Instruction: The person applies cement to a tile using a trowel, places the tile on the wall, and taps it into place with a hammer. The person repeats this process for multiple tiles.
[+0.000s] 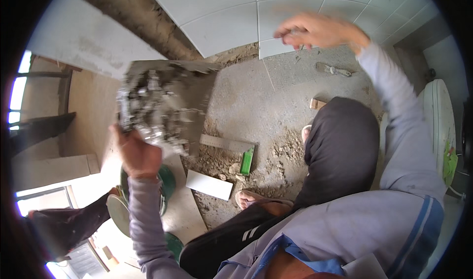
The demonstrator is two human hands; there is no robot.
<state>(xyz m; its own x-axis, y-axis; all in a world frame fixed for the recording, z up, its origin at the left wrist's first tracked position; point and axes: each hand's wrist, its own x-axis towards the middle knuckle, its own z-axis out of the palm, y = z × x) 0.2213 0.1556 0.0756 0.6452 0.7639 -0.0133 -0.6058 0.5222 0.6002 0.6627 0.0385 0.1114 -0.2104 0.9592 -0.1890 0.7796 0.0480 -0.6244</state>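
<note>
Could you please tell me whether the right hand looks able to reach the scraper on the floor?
Probably yes: the right hand, though blurred, seems empty, and nothing visible covers the scraper or blocks it.

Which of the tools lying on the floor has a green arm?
The L-shaped square, lying among crumbs beside the white rectangular piece; its other arm is grey. The scraper, farther off toward the tiled wall, shows no green.
</note>
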